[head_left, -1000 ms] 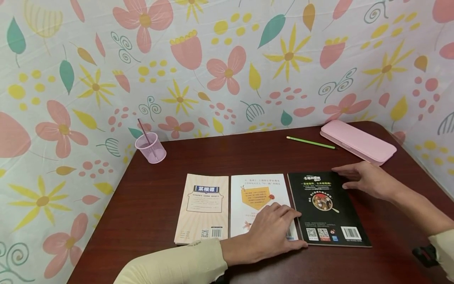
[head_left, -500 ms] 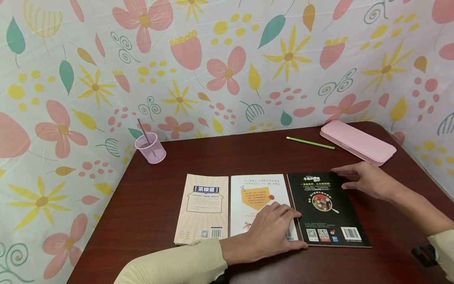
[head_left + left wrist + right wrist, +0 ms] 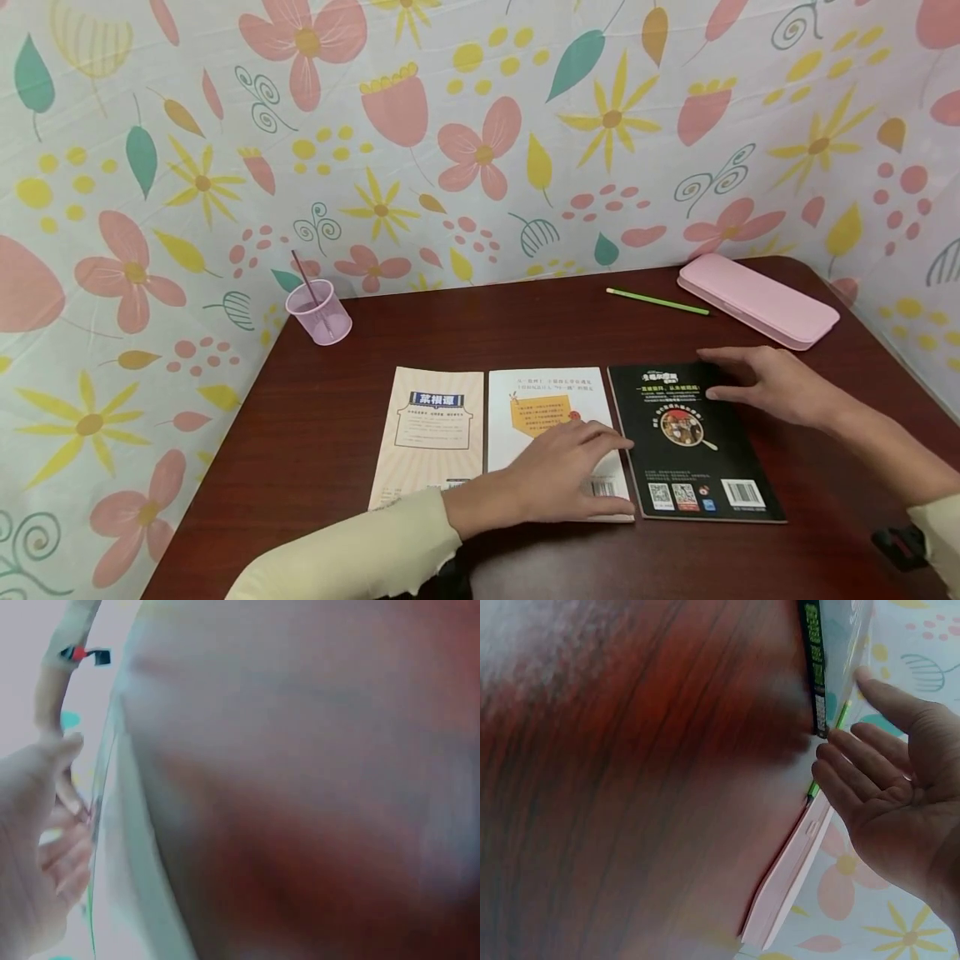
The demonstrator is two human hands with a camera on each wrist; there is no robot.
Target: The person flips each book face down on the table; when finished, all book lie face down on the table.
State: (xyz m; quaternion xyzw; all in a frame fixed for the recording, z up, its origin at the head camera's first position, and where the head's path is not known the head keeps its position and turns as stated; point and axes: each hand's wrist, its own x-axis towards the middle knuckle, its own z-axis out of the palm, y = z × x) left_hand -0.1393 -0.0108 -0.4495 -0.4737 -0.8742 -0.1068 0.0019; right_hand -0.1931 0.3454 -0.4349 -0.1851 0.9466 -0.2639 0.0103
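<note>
Three books lie in a row in the head view: a beige one [image 3: 438, 425] at left, a white one [image 3: 517, 442] in the middle and a black one [image 3: 675, 458] at right. My left hand [image 3: 551, 475] lies over the lower part of the white book, fingers pointing towards the black book and loosely bent, hiding part of the cover. My right hand [image 3: 772, 387] is at the black book's upper right edge, its fingertips overlapping the cover. In the right wrist view, the right hand [image 3: 900, 780] shows a bare palm with extended fingers.
Behind the books, a green pencil [image 3: 656, 301] lies beside a pink pencil case [image 3: 757, 300]. A pink mesh cup [image 3: 318, 312] holding a dark stick stands at the back left of the dark wooden table [image 3: 450, 325]. A flowered cloth [image 3: 480, 167] hangs behind.
My left hand has shifted left, its thumb drawing back from the black book's lower corner. My right hand has moved slightly left over the black book's edge. The books look unmoved.
</note>
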